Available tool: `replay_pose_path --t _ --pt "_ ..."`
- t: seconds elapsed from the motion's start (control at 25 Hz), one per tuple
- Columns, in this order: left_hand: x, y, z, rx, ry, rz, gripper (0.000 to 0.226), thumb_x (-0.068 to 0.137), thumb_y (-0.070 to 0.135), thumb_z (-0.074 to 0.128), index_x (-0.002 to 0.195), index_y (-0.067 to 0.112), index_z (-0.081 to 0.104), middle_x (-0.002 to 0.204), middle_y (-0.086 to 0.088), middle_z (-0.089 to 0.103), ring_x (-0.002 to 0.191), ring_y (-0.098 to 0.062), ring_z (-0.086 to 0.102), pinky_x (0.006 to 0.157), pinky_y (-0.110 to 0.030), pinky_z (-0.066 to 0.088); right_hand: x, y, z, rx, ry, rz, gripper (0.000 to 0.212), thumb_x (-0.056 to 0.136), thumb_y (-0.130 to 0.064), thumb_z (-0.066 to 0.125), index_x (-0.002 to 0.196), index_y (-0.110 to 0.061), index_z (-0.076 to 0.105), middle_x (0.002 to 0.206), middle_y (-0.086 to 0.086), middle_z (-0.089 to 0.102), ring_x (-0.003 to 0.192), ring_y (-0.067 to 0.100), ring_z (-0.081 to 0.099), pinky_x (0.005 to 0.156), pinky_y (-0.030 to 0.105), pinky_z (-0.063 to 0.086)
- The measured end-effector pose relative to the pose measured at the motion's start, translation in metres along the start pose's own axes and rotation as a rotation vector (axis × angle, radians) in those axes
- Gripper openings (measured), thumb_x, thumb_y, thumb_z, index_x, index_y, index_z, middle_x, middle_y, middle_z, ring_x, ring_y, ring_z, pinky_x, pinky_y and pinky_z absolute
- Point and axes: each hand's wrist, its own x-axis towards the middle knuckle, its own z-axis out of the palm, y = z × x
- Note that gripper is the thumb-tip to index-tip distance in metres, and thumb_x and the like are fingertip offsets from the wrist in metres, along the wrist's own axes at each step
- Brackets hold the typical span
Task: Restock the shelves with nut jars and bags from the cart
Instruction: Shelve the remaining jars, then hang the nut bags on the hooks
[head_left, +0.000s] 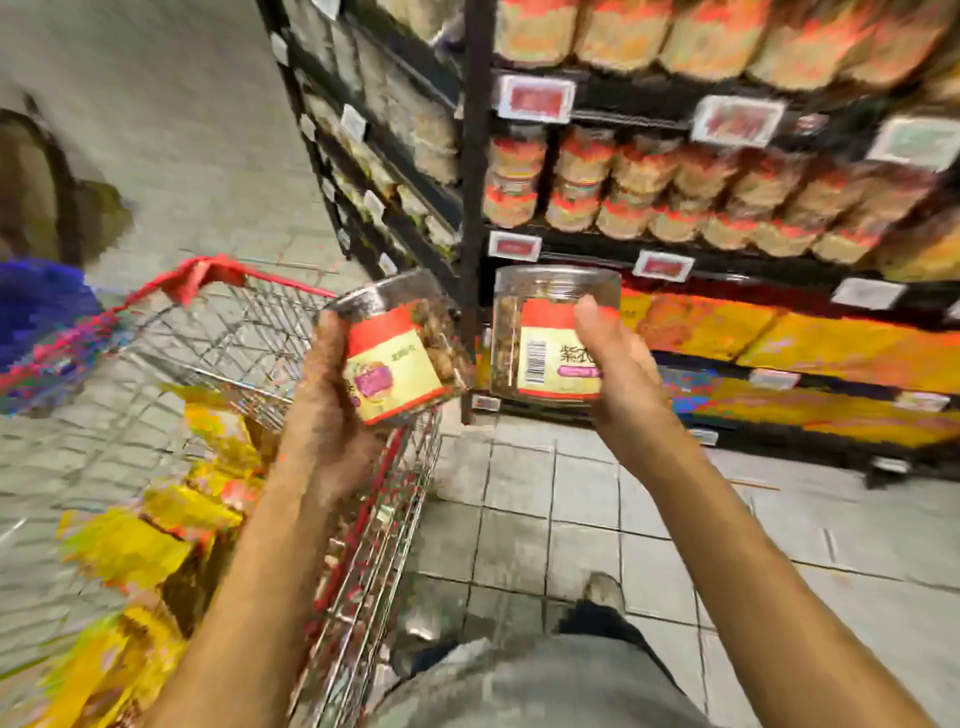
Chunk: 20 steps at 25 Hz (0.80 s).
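My left hand (324, 415) grips a clear nut jar (402, 348) with a red and cream label, tilted to the right above the cart's rim. My right hand (621, 374) holds a second, upright nut jar (540, 338) of the same kind, thumb across its label. Both jars hang in front of the black shelf post (474, 208). The wire cart (249, 343) with a red handle stands at the left and holds yellow bags (156, 525). Rows of similar jars (675, 197) fill the shelves at the right.
Yellow and orange packs (779, 353) lie on the lower shelves. Price tags (662, 265) line the shelf edges. A person in blue (36, 317) stands at the far left beyond the cart. Grey tiled floor (571, 519) lies between me and the shelves.
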Motion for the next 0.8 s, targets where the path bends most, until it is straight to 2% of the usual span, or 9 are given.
replay_pose_path --t 0.12,0.24,0.32,0.4,0.48,0.56,0.6,0.72,0.8 --pt "0.038 -0.046 0.059 0.020 -0.104 -0.066 0.100 0.032 0.057 0.088 0.116 0.008 0.064 0.093 -0.009 0.074 0.083 -0.020 0.071 0.072 -0.040 0.059 0.010 -0.016 -0.076 0.025 0.111 -0.044 0.069 0.042 -0.072 0.076 0.094 -0.027 0.067 0.091 -0.006 0.073 0.091 0.014 0.069 0.091 0.040 0.051" --pt "0.076 -0.098 0.117 0.081 -0.105 -0.088 0.093 0.022 0.064 0.086 0.099 0.014 0.074 0.092 -0.007 0.075 0.082 -0.020 0.072 0.069 -0.040 0.060 0.032 -0.038 -0.149 0.058 0.133 -0.080 0.060 0.048 -0.069 0.076 0.091 -0.027 0.070 0.089 -0.005 0.074 0.086 0.013 0.070 0.078 0.032 0.055" --pt "0.101 -0.129 0.149 0.118 -0.061 -0.070 0.101 0.024 0.068 0.083 0.108 0.014 0.071 0.096 -0.007 0.074 0.083 -0.021 0.071 0.065 -0.037 0.060 0.054 -0.051 -0.185 0.044 0.128 -0.085 0.051 0.052 -0.064 0.073 0.087 -0.027 0.071 0.084 -0.006 0.074 0.081 0.010 0.070 0.072 0.027 0.056" --pt "0.129 -0.149 0.169 0.153 0.006 -0.032 0.103 0.045 0.071 0.073 0.126 0.010 0.058 0.102 -0.007 0.072 0.088 -0.021 0.069 0.072 -0.037 0.060 0.076 -0.061 -0.207 0.048 0.113 -0.095 0.038 0.061 -0.055 0.070 0.086 -0.026 0.070 0.079 -0.009 0.074 0.074 0.007 0.070 0.067 0.024 0.056" --pt "0.164 -0.166 0.180 0.193 0.109 0.047 0.092 0.064 0.064 0.055 0.134 0.006 0.049 0.114 -0.014 0.067 0.099 -0.027 0.065 0.088 -0.042 0.054 0.104 -0.068 -0.225 0.091 0.096 -0.094 0.034 0.069 -0.044 0.067 0.092 -0.020 0.064 0.073 -0.008 0.073 0.067 0.006 0.069 0.057 0.020 0.054" --pt "0.202 -0.177 0.185 0.249 0.207 0.156 0.081 0.068 0.059 0.060 0.128 0.006 0.054 0.124 -0.020 0.060 0.112 -0.035 0.058 0.099 -0.050 0.046 0.131 -0.072 -0.233 0.124 0.100 -0.085 0.050 0.065 -0.045 0.078 0.101 -0.016 0.060 0.073 -0.007 0.073 0.065 0.007 0.070 0.052 0.019 0.053" --pt "0.223 -0.181 0.184 0.308 0.249 0.229 0.069 0.071 0.056 0.065 0.120 0.009 0.058 0.120 -0.017 0.063 0.111 -0.032 0.060 0.097 -0.048 0.048 0.147 -0.069 -0.236 0.132 0.107 -0.092 0.062 0.058 -0.050 0.080 0.104 -0.014 0.059 0.075 -0.005 0.074 0.067 0.008 0.070 0.053 0.020 0.053" --pt "0.280 -0.201 0.171 0.490 0.354 0.460 0.032 0.074 0.044 0.061 0.096 0.021 0.060 0.086 0.013 0.068 0.080 0.003 0.065 0.072 -0.018 0.051 0.186 -0.049 -0.238 0.148 0.164 -0.107 0.074 0.045 -0.059 0.069 0.105 -0.017 0.061 0.087 -0.003 0.074 0.080 0.011 0.070 0.063 0.024 0.055" --pt "0.314 -0.217 0.158 0.585 0.359 0.585 0.029 0.071 0.044 0.066 0.090 0.025 0.055 0.082 0.018 0.063 0.071 0.016 0.059 0.066 -0.005 0.044 0.213 -0.027 -0.237 0.158 0.193 -0.110 0.080 0.044 -0.060 0.068 0.110 -0.016 0.062 0.096 0.000 0.073 0.090 0.015 0.069 0.071 0.028 0.057"
